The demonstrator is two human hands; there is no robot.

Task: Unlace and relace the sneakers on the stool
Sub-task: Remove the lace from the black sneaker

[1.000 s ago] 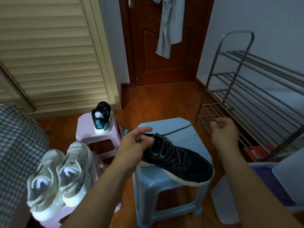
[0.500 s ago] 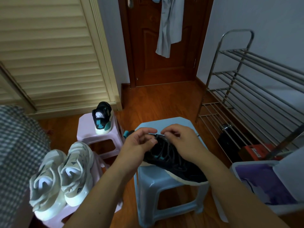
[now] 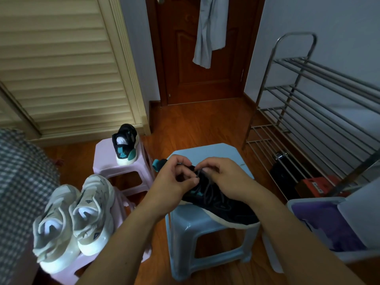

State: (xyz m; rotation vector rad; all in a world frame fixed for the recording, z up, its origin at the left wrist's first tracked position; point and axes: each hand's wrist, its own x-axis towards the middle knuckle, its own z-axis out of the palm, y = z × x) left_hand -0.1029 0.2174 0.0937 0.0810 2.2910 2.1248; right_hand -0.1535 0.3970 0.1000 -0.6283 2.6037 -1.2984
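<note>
**Both hands back at the top eyelets**

A second ago the right hand (image 3: pixel 224 177) was drawn out toward the rack at the right of the frame with the lace pulled taut; now it has returned to the black sneaker (image 3: pixel 218 204), which lies on the blue stool (image 3: pixel 205 233) at lower centre. Left hand (image 3: pixel 174 182) and right hand meet over the shoe's collar, each with fingers curled and pinching the grey lace (image 3: pixel 198 174) near the top eyelets. That suggests one length has been pulled through and the next crossing is being started; whether this is unlacing or relacing I cannot tell. The eyelets themselves are hidden under the fingers, and the lace's free end is too dark to trace.
</note>
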